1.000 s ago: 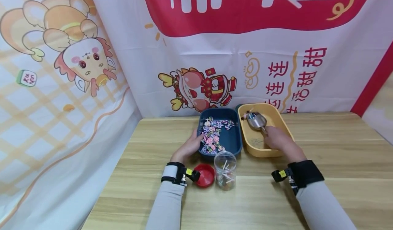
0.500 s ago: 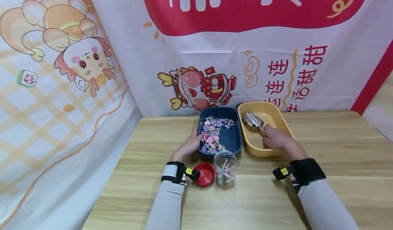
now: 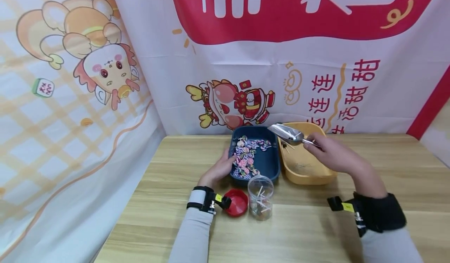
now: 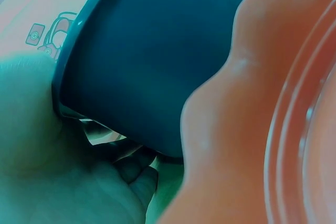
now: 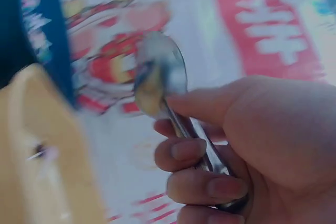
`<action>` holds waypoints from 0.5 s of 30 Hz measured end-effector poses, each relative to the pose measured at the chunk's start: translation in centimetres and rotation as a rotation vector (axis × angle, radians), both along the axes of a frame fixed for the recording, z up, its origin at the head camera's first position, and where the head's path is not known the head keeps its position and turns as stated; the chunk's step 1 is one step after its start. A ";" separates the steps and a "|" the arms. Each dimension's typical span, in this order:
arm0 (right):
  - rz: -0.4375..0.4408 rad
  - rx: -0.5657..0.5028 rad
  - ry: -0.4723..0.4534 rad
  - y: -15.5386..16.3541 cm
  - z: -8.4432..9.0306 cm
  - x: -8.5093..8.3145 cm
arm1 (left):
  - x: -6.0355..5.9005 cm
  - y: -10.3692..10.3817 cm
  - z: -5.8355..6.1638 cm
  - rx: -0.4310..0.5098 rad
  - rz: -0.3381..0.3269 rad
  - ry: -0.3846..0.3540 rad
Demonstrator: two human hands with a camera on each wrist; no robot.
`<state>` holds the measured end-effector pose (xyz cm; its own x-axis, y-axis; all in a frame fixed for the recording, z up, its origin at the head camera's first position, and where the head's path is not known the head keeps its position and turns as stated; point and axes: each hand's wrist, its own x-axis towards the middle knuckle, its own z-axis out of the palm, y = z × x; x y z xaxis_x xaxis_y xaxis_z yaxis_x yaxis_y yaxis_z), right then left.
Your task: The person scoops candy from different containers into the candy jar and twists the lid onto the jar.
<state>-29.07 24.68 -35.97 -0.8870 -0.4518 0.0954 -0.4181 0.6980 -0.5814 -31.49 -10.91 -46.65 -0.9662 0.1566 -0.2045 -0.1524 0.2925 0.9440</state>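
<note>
**Scoop held up over the two trays**

The right hand (image 3: 332,153) has its fingers (image 5: 191,153) curled round the thin handle of a metal scoop (image 3: 286,133), thumb lying along the top. The scoop hangs in the air above the gap between the yellow tray (image 3: 316,175) and the blue tray (image 3: 270,165), its bowl pointing left and towards the back wall. In the right wrist view the scoop is blurred, and what its bowl contains cannot be made out.

The left hand (image 3: 220,168) rests against the left wall of the blue tray, fingers bent over its rim; the left wrist view shows the palm pressed to the dark outer wall. Inside that tray lies a heap of swirl lollipops (image 3: 246,157), mostly towards its left and back. The yellow tray, touching the blue one on its right, holds a couple of loose sticks near its back corner.

Just in front of the blue tray stands a clear jar (image 3: 260,197) with a few lollipops inside, and a red lid (image 3: 236,208) lies flat on its left, beside the left wrist.

All of this sits on a pale wooden table (image 3: 309,228) with plank grain. Behind it hangs a white and red banner (image 3: 288,60) with cartoon figures and red characters; a checked cloth (image 3: 70,111) with a cartoon creature covers the left side.
</note>
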 end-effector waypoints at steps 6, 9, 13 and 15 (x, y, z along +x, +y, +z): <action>0.058 0.001 0.104 0.5 3.8 4.1 | -0.2 -0.1 -0.3 0.007 -0.006 -0.008; 0.097 0.002 0.145 0.8 5.1 5.7 | -0.4 -0.1 -0.3 0.019 -0.013 0.003; 0.124 0.078 0.087 0.9 6.0 7.2 | -0.4 -0.2 -0.1 0.020 -0.015 0.004; 0.122 0.145 0.008 0.8 6.2 7.7 | -0.4 -0.2 0.0 0.019 -0.014 0.002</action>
